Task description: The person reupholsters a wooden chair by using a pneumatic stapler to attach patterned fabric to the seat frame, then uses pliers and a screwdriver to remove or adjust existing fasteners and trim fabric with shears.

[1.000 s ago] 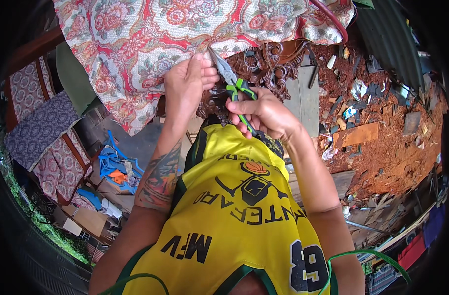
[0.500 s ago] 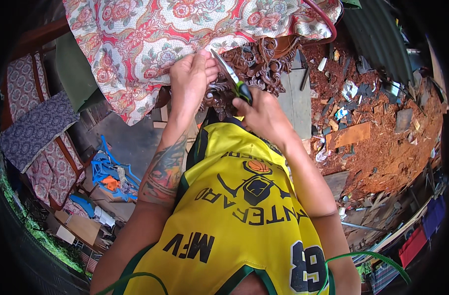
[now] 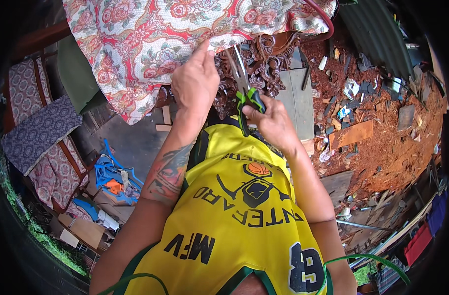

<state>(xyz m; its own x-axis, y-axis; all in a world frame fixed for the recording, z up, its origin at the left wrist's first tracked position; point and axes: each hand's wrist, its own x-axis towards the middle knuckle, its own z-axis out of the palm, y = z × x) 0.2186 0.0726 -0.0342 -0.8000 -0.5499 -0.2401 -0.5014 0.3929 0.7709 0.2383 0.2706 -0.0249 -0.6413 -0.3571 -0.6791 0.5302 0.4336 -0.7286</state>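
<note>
A pair of scissors (image 3: 241,78) with silver blades and black-and-green handles is in my right hand (image 3: 274,122), its fingers closed around the handles. The handles are spread and the blades parted, their tips close to the lower edge of a floral fabric (image 3: 131,54) in cream, red and green. My left hand (image 3: 196,81) rests at that edge, index finger stretched out on the cloth; its other fingers are partly hidden. Beneath the fabric, dark carved wood (image 3: 266,69) with scrollwork shows between and beyond my hands.
A dark red curved rim (image 3: 327,22) borders the fabric at the upper right. Left stand upholstered cushions (image 3: 40,132) on a wooden frame, with blue plastic strips (image 3: 106,169) near them. Reddish ground with scraps (image 3: 352,132) and a grey board (image 3: 298,101) lie right.
My left hand has turned from a pinch at the fabric edge to a stretched index finger on it. The scissors have swung more upright and their handles have spread apart.
</note>
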